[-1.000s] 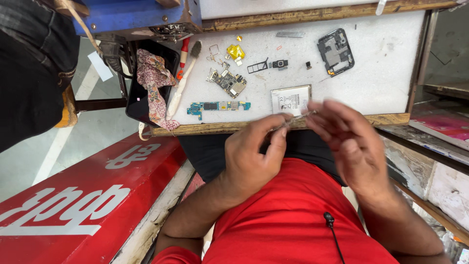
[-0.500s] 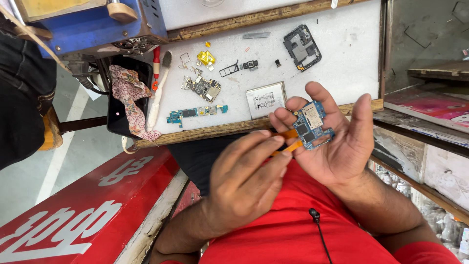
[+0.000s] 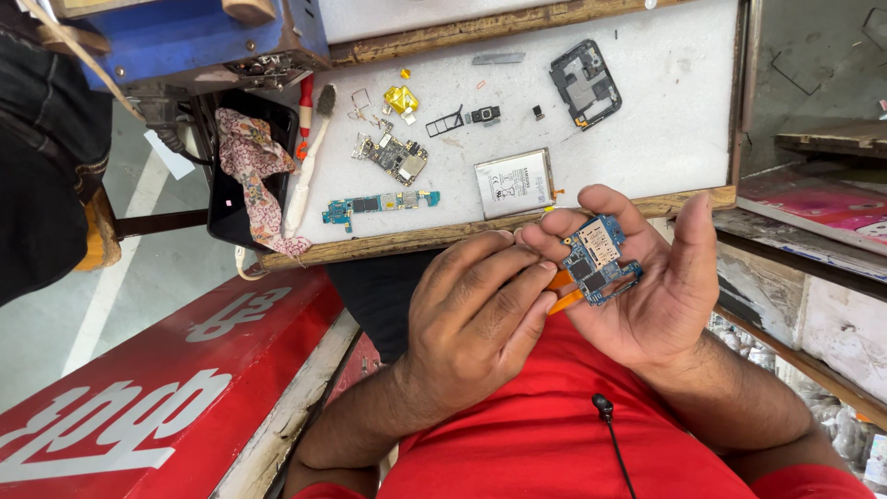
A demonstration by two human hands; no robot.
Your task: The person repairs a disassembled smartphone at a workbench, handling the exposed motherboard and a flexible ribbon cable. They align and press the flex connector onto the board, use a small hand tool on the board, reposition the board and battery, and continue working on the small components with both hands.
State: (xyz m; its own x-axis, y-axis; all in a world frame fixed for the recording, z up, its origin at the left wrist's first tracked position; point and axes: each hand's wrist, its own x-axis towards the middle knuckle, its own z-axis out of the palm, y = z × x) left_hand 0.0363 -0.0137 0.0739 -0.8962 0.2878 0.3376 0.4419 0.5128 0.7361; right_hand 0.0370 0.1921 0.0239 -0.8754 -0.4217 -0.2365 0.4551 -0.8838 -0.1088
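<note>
Right hand [image 3: 647, 277], centre right of frame, lay palm up, fingers loosely curled, cradling a blue board [image 3: 599, 261]. Left hand [image 3: 476, 319], centre, fingers closed on an orange tool [image 3: 560, 290] touching the board's lower edge. On the white table [image 3: 665, 129] above: battery [image 3: 514, 183], second board [image 3: 379, 202], phone frame [image 3: 584, 85].

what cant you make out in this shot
- Head view: orange tool, mostly hidden under the left hand; its kind is unclear.
- Head view: underside of the blue circuit board, hidden against the right hand.
- Head view: blue machine, cut off by the top edge.
</note>
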